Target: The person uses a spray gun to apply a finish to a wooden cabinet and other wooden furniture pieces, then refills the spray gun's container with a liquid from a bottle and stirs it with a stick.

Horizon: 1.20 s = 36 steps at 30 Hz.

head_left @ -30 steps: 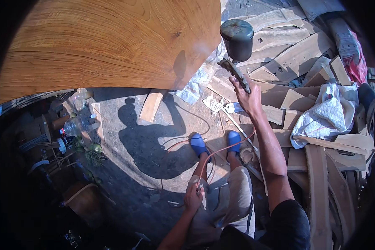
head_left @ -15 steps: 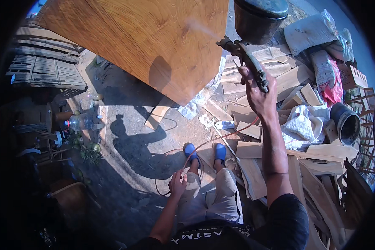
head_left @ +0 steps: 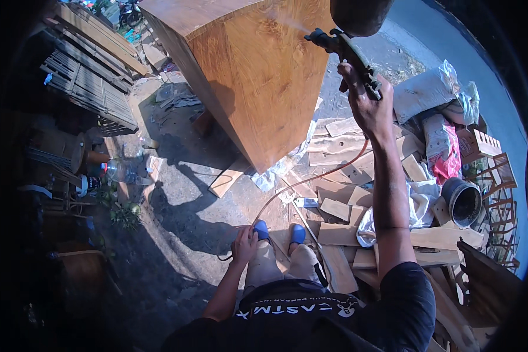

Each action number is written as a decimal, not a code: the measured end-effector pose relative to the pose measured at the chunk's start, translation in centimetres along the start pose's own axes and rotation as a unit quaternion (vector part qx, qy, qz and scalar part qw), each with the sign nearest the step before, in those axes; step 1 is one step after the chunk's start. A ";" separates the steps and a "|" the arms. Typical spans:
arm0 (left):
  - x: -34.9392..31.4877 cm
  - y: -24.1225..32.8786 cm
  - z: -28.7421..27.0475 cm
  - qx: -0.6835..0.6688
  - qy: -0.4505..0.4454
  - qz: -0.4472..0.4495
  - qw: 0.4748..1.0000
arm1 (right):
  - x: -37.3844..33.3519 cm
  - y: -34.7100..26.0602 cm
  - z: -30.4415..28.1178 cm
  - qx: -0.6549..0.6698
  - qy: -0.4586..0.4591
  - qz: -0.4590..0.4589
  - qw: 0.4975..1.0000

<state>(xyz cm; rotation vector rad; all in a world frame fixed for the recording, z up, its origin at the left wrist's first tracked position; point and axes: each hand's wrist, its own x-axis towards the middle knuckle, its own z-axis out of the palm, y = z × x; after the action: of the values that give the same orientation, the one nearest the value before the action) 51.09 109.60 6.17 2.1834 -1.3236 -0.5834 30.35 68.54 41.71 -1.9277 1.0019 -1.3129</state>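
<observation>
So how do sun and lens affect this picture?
In the head view, hard sunlight casts dark shadows on the grey ground and brown wood-grained box; deep shade hides detail at left; fisheye distortion bends the blue-grey pavement at right.

1 left hand (head_left: 244, 243), 1 right hand (head_left: 371, 108), 1 spray gun (head_left: 351, 54), 1 cup (head_left: 361, 16), 1 hose (head_left: 322, 175), 1 wooden cabinet (head_left: 270, 82), 2 blue shoes (head_left: 298, 234), 1 black tub (head_left: 464, 202). Wood offcuts (head_left: 336, 209): over ten, overlapping, exact count unclear.
</observation>
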 end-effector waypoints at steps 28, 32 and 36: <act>2.1 -10.3 -13.0 -0.078 0.102 0.059 0.990 | -2.3 -19.2 7.5 -0.153 -0.071 -0.073 0.983; 5.1 -17.7 -16.7 -0.072 0.056 0.085 0.992 | -5.7 -21.2 13.0 -0.163 -0.004 -0.069 0.984; 8.2 -24.4 -22.1 -0.062 -0.042 0.105 0.992 | -9.0 -22.1 19.2 -0.198 0.101 -0.055 0.973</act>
<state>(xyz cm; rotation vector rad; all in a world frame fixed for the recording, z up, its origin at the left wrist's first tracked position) 84.35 116.27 7.23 1.9099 -1.4969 -0.6630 51.90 89.16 48.60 -2.1997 1.3606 -1.4813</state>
